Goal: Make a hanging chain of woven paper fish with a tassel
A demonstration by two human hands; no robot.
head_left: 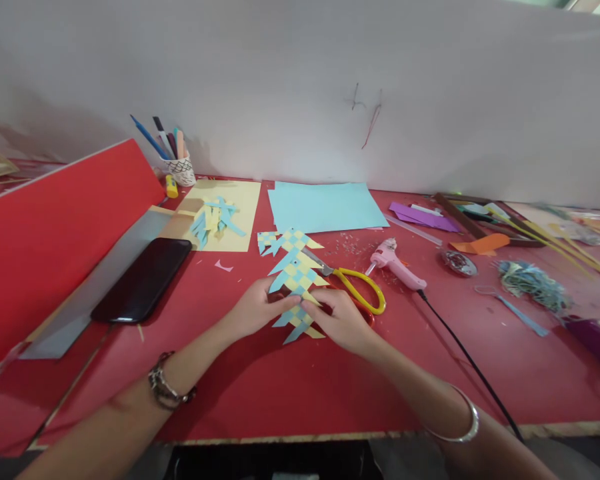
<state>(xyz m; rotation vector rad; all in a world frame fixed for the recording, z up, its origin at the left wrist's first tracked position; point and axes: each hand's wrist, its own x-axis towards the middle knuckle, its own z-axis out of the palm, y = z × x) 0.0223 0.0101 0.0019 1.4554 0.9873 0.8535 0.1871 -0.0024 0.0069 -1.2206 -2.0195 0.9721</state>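
Observation:
A strand of several woven paper fish (296, 272) in pale yellow and light blue hangs together in front of me, with pointed strip ends at the sides. My left hand (251, 311) pinches it from the left, thumb on top. From the right, my right hand (341, 319) grips the same lower part, and both thumbs nearly meet there. The fingers underneath are hidden. Just behind my right hand lie scissors (363, 288) with a yellow handle loop; a red-orange part shows beside it. A small woven paper piece (267, 240) sits at the strand's far end.
A pink glue gun (397, 264) with a black cord lies on the right. Blue paper sheets (327, 208) lie at the back, and cut strips (217, 220) rest on a yellow sheet (245, 200). A black phone (143, 280) and red board (65, 227) occupy the left.

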